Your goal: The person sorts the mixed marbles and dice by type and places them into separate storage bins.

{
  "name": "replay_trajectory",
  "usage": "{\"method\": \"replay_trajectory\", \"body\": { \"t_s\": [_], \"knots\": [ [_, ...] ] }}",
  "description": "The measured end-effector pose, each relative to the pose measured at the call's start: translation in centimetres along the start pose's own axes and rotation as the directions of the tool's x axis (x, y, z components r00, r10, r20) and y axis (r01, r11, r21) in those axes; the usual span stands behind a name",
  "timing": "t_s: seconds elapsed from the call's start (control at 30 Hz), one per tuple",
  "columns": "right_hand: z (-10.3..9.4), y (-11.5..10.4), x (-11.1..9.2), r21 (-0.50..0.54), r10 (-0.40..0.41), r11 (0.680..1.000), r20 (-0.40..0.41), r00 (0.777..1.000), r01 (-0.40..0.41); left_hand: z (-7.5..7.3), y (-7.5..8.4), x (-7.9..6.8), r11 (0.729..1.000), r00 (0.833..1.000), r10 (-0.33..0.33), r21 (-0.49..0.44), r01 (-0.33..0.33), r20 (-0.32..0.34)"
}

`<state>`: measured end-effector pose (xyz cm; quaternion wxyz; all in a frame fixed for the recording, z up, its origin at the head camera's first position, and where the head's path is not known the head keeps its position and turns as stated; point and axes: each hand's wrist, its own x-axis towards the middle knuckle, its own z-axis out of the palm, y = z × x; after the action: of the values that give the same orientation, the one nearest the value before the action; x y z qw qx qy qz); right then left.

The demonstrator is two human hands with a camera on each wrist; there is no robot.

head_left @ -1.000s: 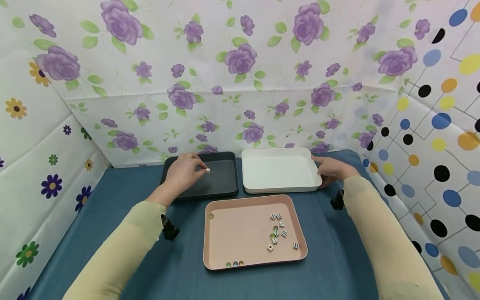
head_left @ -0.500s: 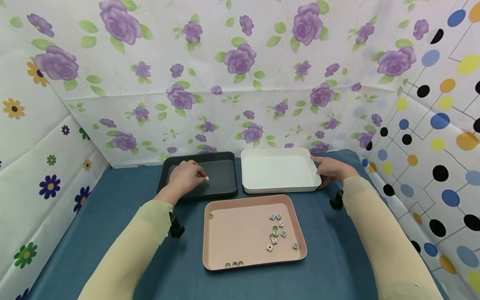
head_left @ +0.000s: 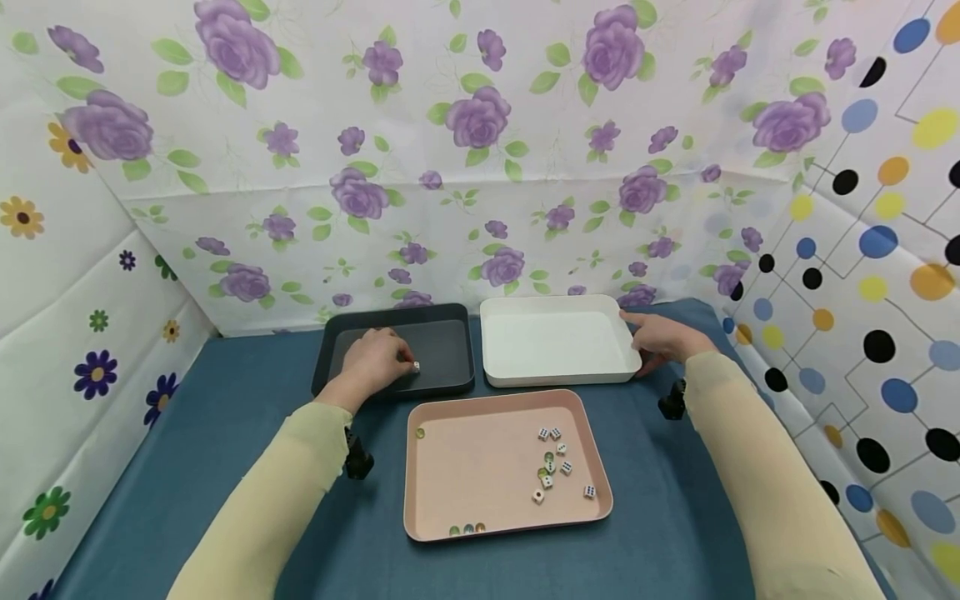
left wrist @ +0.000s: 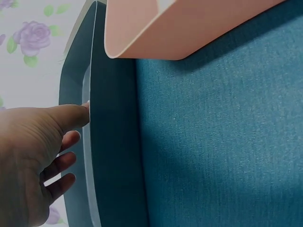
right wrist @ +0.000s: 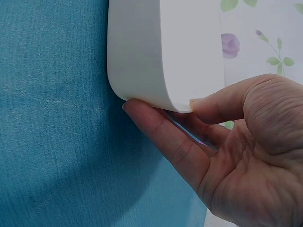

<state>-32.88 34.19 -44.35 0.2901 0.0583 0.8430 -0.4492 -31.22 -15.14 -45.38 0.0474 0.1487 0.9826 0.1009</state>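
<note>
While left fingers (head_left: pixel 402 354) pinch a die (head_left: pixel 417 367), the pink tray (head_left: pixel 472 467) holds others (head_left: pixel 566 468).

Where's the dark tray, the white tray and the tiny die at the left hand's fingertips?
Dark tray (head_left: pixel 438 346): head view, on its bare floor.
White tray (head_left: pixel 557 340): head view, middle of its bare floor.
Tiny die (head_left: pixel 417 367): head view, on the little white part that shows.

Tiny white die (head_left: pixel 417 367) is pinched in the left hand (head_left: pixel 377 360) over the dark tray (head_left: pixel 448 346). Right hand (head_left: pixel 666 336) grips the plain white tray (head_left: pixel 558 340) by one end.
</note>
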Motion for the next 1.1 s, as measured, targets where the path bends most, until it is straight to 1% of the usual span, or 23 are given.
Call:
{"method": "replay_trajectory", "body": {
  "t_s": [0.27,0.47,0.6,0.8,0.93,1.1],
  "knots": [
    [-0.1,0.1,0.2,0.004,0.0,1.0,-0.007,1.0,0.0,0.6,-0.1,0.1,1.0,1.0,-0.003,-0.001,0.003,-0.002],
    [-0.1,0.2,0.2,0.007,-0.006,1.0,-0.005,1.0,0.006,0.6,0.0,-0.1,1.0,1.0,-0.002,-0.013,0.002,0.019],
    [-0.1,0.3,0.2,0.005,-0.006,1.0,-0.006,1.0,0.006,-0.2,-0.1,-0.3,0.999,1.0,-0.005,-0.037,0.006,0.024],
    [-0.1,0.2,0.1,-0.001,-0.003,1.0,-0.012,1.0,0.003,-2.0,-0.3,-0.3,0.998,1.0,-0.006,-0.068,0.005,-0.017],
    [-0.1,0.2,0.1,-0.002,-0.001,1.0,-0.01,1.0,0.001,-2.7,-0.5,-0.4,0.996,0.999,-0.011,-0.091,0.007,-0.044],
    [0.0,0.2,0.1,-0.001,0.0,1.0,-0.009,1.0,0.0,-3.5,-0.2,-0.6,0.99,0.997,0.007,-0.14,-0.018,-0.075]
  ]
}}
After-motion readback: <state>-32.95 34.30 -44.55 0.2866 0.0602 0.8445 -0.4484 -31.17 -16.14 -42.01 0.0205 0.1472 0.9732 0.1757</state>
